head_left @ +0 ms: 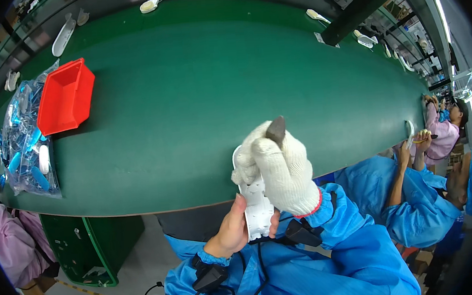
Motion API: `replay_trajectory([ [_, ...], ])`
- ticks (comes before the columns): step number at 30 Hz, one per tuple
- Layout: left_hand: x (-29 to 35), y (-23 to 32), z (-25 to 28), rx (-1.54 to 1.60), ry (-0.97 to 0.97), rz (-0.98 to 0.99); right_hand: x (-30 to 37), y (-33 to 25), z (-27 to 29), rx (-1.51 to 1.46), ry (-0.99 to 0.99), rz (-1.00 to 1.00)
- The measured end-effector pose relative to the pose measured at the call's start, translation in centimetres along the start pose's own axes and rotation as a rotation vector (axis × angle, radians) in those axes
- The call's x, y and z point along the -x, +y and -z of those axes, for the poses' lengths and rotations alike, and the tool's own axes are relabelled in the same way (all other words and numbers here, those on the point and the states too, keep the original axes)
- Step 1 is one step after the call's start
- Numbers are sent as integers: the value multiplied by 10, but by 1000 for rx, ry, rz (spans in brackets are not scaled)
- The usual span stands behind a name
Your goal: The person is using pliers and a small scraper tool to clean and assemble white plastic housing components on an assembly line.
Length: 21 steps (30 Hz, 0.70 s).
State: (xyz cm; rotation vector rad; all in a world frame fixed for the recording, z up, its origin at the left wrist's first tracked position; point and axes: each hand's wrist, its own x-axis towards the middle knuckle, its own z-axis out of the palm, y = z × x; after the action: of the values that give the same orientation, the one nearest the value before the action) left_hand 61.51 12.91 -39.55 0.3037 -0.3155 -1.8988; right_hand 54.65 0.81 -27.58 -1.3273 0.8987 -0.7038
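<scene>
My bare left hand point(231, 230) grips the lower end of a white plastic shell point(259, 215), thumb on one side and fingertips showing on the other. The shell's open inner face, with small ribs and posts, is turned up. My right hand point(280, 169), in a white knit glove with a red cuff edge, is closed over the shell's upper part. Out of the top of this fist sticks a dark grey tapered object point(276, 130); the rest of it is hidden in the glove. The glove also covers much of the shell's far end.
On the green tabletop point(175, 96), a red bin point(69, 97) leans on a clear bag of blue and white parts point(31, 143) at the left. White brush-like pieces point(153, 3) lie along the far edge. A metal post point(369, 4) stands far right. Co-workers point(420, 199) sit on both sides.
</scene>
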Motion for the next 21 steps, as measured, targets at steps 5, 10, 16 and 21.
replay_trajectory([
  [5, -4, 4, 2, 29, -45, -6, -5, -1, -6, -24, 28, -81],
  [10, -5, 1, 2, 80, -58, -28, -7, 3, -5, 29, 91, 13],
  [16, -3, 1, -1, 50, 1, -43, -5, 9, -5, -26, 95, -1],
  [21, -1, 1, -3, 71, 17, -55, -2, -6, -7, 25, 62, 81],
])
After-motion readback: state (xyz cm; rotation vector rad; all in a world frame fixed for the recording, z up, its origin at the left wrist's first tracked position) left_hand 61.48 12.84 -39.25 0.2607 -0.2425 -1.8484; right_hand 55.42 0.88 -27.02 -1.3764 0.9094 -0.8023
